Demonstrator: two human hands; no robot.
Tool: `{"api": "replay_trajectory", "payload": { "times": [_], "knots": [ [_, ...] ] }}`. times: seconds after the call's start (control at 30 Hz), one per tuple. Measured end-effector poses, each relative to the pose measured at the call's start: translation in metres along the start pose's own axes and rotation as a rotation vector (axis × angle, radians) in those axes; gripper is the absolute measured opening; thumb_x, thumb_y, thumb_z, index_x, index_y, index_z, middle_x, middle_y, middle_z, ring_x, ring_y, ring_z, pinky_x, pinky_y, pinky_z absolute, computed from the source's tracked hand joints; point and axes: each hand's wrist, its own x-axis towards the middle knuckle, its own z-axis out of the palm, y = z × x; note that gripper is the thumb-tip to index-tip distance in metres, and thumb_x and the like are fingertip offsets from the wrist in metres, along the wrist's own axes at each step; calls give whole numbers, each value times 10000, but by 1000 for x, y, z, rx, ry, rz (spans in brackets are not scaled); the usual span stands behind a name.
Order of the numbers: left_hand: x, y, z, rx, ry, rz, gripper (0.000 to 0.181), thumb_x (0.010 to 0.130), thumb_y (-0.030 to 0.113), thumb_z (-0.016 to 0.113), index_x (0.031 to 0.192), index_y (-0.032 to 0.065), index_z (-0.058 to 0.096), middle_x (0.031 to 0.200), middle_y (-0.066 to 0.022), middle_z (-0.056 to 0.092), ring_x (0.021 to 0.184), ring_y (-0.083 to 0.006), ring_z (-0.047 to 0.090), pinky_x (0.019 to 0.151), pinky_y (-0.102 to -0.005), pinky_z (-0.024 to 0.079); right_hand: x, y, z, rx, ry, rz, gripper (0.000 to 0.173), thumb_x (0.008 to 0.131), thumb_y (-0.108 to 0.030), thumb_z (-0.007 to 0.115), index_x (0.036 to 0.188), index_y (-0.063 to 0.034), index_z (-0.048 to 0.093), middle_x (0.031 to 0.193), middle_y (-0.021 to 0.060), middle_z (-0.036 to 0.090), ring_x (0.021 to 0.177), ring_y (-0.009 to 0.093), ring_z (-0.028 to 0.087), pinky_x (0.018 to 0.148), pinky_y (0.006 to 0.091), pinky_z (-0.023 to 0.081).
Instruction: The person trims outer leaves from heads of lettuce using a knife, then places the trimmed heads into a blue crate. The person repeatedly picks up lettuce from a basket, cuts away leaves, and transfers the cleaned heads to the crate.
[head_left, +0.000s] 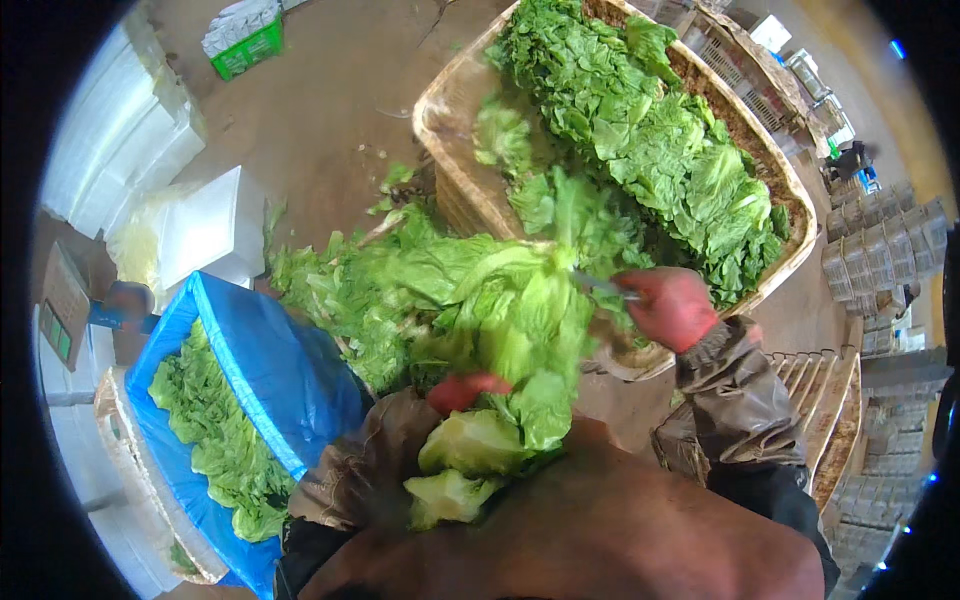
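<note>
My right hand (670, 306), in a red glove, is shut on a knife (600, 283) whose blurred blade points left at the base of a head of lettuce (536, 322). My left hand (466, 391), also in a red glove, is under and against this lettuce; leaves partly hide its fingers. Below it, two more lettuce heads (472, 442) lie close to my body. Beyond the left hand spreads a heap of loose lettuce leaves (360, 292). At the upper right, many green lettuces (645, 142) fill much of a large, dirty plastic tub (457, 176).
To the left, a blue plastic liner (281, 367) in a white foam box (142, 480) holds lettuce. A white foam box (202, 225) stands behind it. A green crate (251, 49) is at the top left, and stacked crates (881, 255) stand far right.
</note>
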Motion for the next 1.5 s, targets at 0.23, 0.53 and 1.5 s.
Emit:
{"api": "replay_trajectory", "payload": {
  "times": [0.23, 0.53, 1.5],
  "knots": [
    [-6, -5, 2, 50, 88, 174, 486, 913, 370, 510, 1245, 15, 489, 1242, -160, 540, 1070, -244, 566, 908, -390, 463, 50, -2, -2, 103, -355, -111, 181, 712, -240, 645, 831, -111, 687, 727, 167, 638, 688, 334, 633, 614, 428, 505],
    [-19, 2, -11, 41, 196, 436, 489, 914, 365, 515, 1269, 32, 463, 1255, -146, 529, 1092, -245, 551, 924, -387, 452, 50, -21, 34, 1135, -339, 184, 350, 859, -176, 633, 1203, -117, 613, 726, -26, 620, 572, 51, 519, 533, 226, 435],
    [-21, -10, -28, 261, 507, 776, 605, 929, 370, 506, 1409, 70, 293, 1373, -121, 431, 1234, -250, 449, 1009, -384, 380, 22, -58, 44, 456, 328, -371, 735, 667, -2, 746, 1336, -161, 485, 1148, 41, 626, 933, 241, 632, 781, 344, 519]
  ]
}}
